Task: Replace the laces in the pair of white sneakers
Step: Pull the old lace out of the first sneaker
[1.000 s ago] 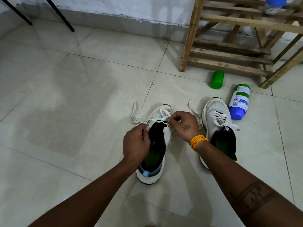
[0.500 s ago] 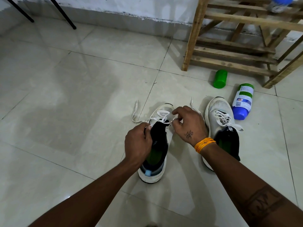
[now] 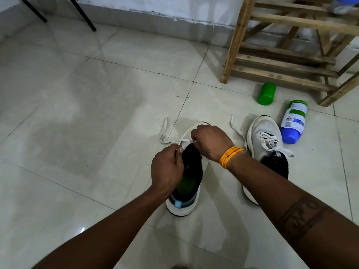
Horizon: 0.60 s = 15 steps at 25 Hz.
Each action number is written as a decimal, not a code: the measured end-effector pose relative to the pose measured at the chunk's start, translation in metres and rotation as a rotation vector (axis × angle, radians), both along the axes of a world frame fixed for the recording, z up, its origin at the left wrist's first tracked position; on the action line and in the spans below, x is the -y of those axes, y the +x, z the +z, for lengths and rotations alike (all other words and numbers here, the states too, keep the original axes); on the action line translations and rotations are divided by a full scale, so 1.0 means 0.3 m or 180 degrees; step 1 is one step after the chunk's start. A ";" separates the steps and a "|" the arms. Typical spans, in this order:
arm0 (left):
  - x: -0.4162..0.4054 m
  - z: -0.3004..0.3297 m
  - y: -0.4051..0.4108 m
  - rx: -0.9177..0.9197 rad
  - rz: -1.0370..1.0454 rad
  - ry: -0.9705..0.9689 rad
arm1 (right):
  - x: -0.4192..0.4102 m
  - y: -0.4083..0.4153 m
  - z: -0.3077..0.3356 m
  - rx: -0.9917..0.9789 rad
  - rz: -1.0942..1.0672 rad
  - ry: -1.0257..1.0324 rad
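White sneakers — a pair on the tiled floor (image 3: 97, 113), toes pointing away from the person. Near sneaker (image 3: 187, 202): left hand (image 3: 167, 167) curled at the edge of its opening, fingertips pinching the white lace (image 3: 163, 133); right hand (image 3: 210, 141) curled over the toe end, fingers closed on the same lace at the eyelets. Loose lace ends trail onto the floor either side. Second sneaker (image 3: 265, 133) — just to the right, laced and tied. Beyond it: blue bottle (image 3: 293, 121) lying on its side, green cap (image 3: 267, 93), wooden rack (image 3: 281, 61) against the wall.
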<state>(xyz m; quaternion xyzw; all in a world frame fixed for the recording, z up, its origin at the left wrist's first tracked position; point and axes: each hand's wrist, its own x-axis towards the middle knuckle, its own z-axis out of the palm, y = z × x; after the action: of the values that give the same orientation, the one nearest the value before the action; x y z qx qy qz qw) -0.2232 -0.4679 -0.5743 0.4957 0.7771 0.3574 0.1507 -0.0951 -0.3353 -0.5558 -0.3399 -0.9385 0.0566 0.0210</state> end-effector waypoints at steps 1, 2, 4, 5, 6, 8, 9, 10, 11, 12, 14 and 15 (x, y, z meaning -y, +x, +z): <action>0.002 0.001 0.001 -0.0005 0.0007 0.0010 | 0.010 0.006 0.003 -0.0080 0.0064 -0.0089; 0.002 0.003 0.002 -0.0009 0.0021 0.0011 | 0.014 0.017 -0.003 -0.0278 0.0015 -0.0189; 0.000 0.008 0.003 0.0008 0.0043 -0.0006 | -0.001 0.057 -0.007 -0.1089 -0.0840 -0.0301; 0.000 0.010 0.003 0.0013 0.0041 -0.0020 | -0.032 0.090 -0.004 -0.1504 -0.1568 -0.0323; 0.002 0.011 0.004 0.0010 0.0043 -0.0034 | -0.068 0.133 -0.005 -0.1669 -0.2241 -0.0367; 0.004 0.013 0.005 0.0019 0.0040 -0.0070 | -0.088 0.180 0.001 -0.1225 -0.2605 -0.0420; 0.005 0.014 0.002 0.0038 0.0026 -0.0076 | -0.070 0.172 0.013 -0.1018 -0.2292 -0.0378; 0.005 0.015 0.003 0.0061 0.0007 -0.0071 | -0.045 0.152 0.024 -0.0982 -0.1786 -0.0257; 0.003 0.013 0.005 0.0043 -0.0007 -0.0070 | -0.019 0.123 0.037 -0.0936 -0.1239 -0.0166; -0.001 0.010 0.005 -0.0005 -0.0018 -0.0066 | -0.001 0.091 0.048 -0.0729 -0.0728 -0.0150; -0.003 0.009 0.006 -0.0058 -0.0041 -0.0058 | 0.032 0.024 0.048 0.0075 -0.0177 -0.0215; 0.000 0.010 0.006 -0.0053 -0.0057 -0.0029 | 0.045 0.000 0.039 0.0327 -0.0134 -0.0147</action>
<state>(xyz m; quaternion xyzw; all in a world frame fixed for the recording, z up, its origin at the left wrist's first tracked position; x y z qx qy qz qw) -0.2213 -0.4678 -0.5712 0.5049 0.7755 0.3483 0.1497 -0.0949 -0.3487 -0.5443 -0.3625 -0.9294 0.0602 -0.0339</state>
